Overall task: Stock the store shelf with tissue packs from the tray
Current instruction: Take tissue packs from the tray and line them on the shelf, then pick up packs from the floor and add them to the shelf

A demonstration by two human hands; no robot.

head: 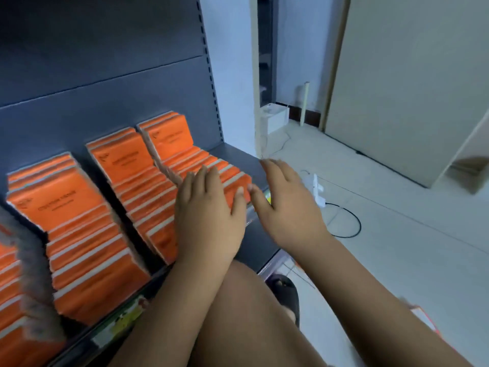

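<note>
Where the dark grey shelf [264, 242] ends on the right, both hands are at the last row of tissue packs [185, 157].

Left hand [209, 207]: reaches in from the front edge, palm down, fingers straight and together, laid across the tops of the front packs in that row. The thumb is spread to the right and touches the side of the front pack [238, 181]. The hand presses on the packs; nothing is gripped.

Right hand [285, 202]: flat and open, fingers extended toward the back, over the bare right end of the shelf just beside the same front pack. The thumb tip lies close to the left thumb; contact with the pack cannot be determined. It holds nothing.

Stock: orange packs stand on edge, leaning back, in parallel rows running from the back panel [105, 49] to the front edge. A middle row [137, 181] and a left row [79, 234] are full; a further row [10, 287] is cut off at the left.

Other: a bare knee [251, 313] and a dark sandal [284, 292] lie below the shelf's front right corner. A black cable [354, 223] loops on the tiled floor [397, 247].
</note>
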